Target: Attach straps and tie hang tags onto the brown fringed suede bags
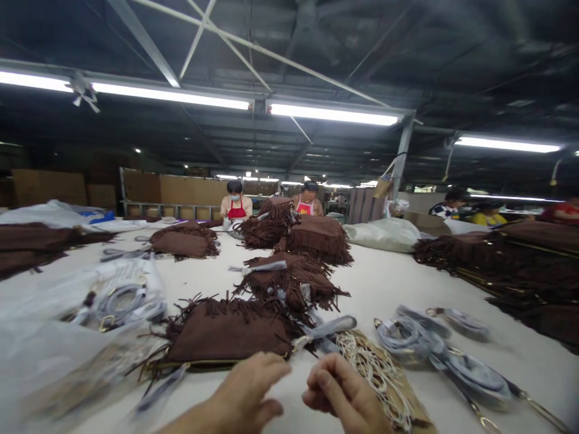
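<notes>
Both hands hover low at the table's near edge, close together: the left hand [246,392] has its grip loosely open, fingers stretched toward a brown fringed bag [226,331] lying flat just beyond it; the right hand [339,392] is curled into a loose fist, and whether it pinches anything cannot be told. A bundle of white cords [380,374] on brown card lies just beside the right hand. Wrapped grey straps [420,340] rest toward the right edge.

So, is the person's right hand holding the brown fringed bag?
No, the right hand is apart from the brown fringed bag, near it.
</notes>
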Demonstrator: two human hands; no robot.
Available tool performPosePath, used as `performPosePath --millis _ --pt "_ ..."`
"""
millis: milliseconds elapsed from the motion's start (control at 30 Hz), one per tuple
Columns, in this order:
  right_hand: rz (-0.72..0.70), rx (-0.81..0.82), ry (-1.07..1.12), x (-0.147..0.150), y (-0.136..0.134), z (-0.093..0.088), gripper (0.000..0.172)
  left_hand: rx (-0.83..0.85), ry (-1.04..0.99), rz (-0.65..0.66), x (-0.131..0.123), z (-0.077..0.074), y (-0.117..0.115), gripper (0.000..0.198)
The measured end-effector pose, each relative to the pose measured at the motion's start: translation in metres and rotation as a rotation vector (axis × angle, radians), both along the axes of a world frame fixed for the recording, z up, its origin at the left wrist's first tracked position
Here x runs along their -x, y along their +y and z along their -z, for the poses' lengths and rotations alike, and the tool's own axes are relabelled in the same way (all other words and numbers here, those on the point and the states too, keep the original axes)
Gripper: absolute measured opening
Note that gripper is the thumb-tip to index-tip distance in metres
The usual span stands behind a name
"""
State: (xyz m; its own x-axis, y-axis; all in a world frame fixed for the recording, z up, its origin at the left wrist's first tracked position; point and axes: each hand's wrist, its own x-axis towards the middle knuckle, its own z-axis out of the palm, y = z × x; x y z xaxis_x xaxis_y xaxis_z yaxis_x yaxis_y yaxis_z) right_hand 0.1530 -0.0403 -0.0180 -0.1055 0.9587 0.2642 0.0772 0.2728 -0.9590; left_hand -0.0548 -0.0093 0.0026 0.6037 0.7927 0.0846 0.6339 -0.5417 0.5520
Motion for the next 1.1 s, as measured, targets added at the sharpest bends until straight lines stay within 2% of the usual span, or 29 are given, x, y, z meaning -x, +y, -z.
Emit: performPosePath --millis 67,100,167,200,300,433,533,633,767,867,933,1033,1100 --pt "-0.077 0.126 0.001 0.000 0.013 -0.002 0.046 -0.249 0.281 -0.145 0.030 -0.007 0.016 0.066" --pt "-0.120 0.152 -0.042 0.001 0.020 -0.002 0.043 -0.300 0.395 -0.193 0.044 -0.008 0.024 0.059" --pt "-0.185 0.158 -0.165 0.006 0.031 0.000 0.036 -0.314 0.529 -0.231 0.065 -0.006 0.042 0.028" --pt "-0.198 0.157 -0.229 0.010 0.036 0.000 0.032 -0.301 0.550 -0.235 0.072 -0.004 0.050 0.015" --pt "-0.182 0.054 -0.425 0.025 0.047 -0.001 0.023 -0.289 0.529 -0.273 0.080 0.000 0.068 0.020" --pt "-0.182 -0.149 -0.577 0.042 0.063 -0.008 0.018 -0.319 0.480 -0.353 0.079 -0.005 0.084 0.019" --pt "-0.184 -0.178 -0.616 0.051 0.075 -0.003 0.016 -0.312 0.447 -0.351 0.082 -0.009 0.093 0.020" --pt "-0.164 -0.145 -0.605 0.056 0.082 0.011 0.018 -0.291 0.427 -0.309 0.085 -0.009 0.098 0.027" --pt "-0.132 -0.122 -0.576 0.053 0.085 0.028 0.022 -0.343 0.421 -0.277 0.071 -0.010 0.082 0.017" --pt "-0.104 -0.100 -0.567 0.047 0.089 0.033 0.024 -0.416 0.403 -0.045 0.045 -0.008 0.062 0.017" --pt "-0.088 -0.091 -0.561 0.044 0.092 0.036 0.025 -0.352 0.371 0.065 0.028 -0.001 0.056 0.017" --pt "-0.068 -0.090 -0.541 0.042 0.095 0.040 0.025 -0.201 0.316 -0.005 0.010 0.015 0.064 0.020" --pt "-0.049 -0.076 -0.501 0.042 0.097 0.042 0.027 -0.173 0.273 -0.044 0.005 0.023 0.077 0.020"
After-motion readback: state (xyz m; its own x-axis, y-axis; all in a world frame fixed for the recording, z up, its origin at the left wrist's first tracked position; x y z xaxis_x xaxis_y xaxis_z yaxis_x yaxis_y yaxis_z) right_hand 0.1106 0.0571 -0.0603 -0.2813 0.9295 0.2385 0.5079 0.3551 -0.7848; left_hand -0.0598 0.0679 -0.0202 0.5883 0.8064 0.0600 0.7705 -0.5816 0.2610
